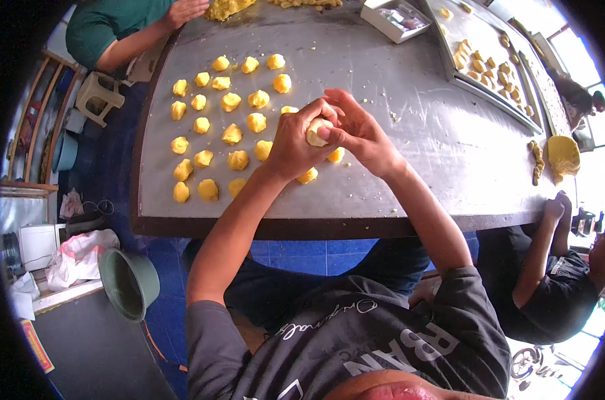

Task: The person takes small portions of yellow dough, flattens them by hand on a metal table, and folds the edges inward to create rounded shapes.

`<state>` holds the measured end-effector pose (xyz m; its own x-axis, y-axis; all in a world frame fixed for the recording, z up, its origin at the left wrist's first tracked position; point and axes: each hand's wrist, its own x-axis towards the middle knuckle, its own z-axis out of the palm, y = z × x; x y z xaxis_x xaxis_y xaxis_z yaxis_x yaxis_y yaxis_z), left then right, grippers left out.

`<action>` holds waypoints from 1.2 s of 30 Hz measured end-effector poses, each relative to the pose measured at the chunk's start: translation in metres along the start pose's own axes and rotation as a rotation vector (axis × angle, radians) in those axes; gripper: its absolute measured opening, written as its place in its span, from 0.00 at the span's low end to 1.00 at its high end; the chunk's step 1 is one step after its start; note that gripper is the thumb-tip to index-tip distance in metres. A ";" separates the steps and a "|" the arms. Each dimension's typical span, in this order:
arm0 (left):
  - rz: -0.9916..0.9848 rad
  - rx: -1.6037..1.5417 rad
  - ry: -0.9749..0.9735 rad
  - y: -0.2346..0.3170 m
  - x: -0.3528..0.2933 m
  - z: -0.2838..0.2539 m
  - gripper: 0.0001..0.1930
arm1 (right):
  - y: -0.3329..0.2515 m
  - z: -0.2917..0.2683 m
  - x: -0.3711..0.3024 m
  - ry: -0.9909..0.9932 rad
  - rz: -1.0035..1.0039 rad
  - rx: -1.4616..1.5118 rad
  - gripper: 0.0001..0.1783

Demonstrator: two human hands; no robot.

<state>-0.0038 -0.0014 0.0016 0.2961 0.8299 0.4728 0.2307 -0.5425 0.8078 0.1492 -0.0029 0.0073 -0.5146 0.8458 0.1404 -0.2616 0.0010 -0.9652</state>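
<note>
Above the metal table, both my hands close around one pale dough ball (317, 133). My left hand (292, 143) cups it with curled fingers. The thumb of my right hand (368, 138) presses on its near side, and the right fingers reach over toward the left hand. Part of the ball is hidden by the fingers. Several rough yellow dough lumps lie in loose rows to the left, such as one lump (238, 160). Beneath my hands, a dough lump (308, 175) and another lump (336, 155) are partly covered.
The grey metal table (369, 200) has a dark front edge. A large yellow dough mass (229, 8) lies at the far side near a co-worker's hand (186, 11). A tray (496, 107) of shaped pieces stands at the right, by a white box (396, 32). Another person (549, 287) sits at right.
</note>
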 end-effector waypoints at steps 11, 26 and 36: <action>-0.026 0.046 -0.055 -0.001 0.001 0.001 0.16 | 0.007 0.002 0.002 0.073 -0.069 -0.210 0.36; -0.059 -0.112 0.012 -0.001 0.001 0.000 0.15 | 0.013 -0.003 0.000 0.051 -0.176 -0.322 0.44; -0.072 -0.055 0.024 -0.007 0.004 0.012 0.20 | 0.032 -0.015 0.001 0.108 -0.266 -0.430 0.41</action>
<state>0.0068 0.0038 -0.0061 0.2584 0.8698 0.4204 0.1993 -0.4738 0.8578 0.1524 0.0056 -0.0264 -0.3834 0.8366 0.3912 -0.0005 0.4234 -0.9059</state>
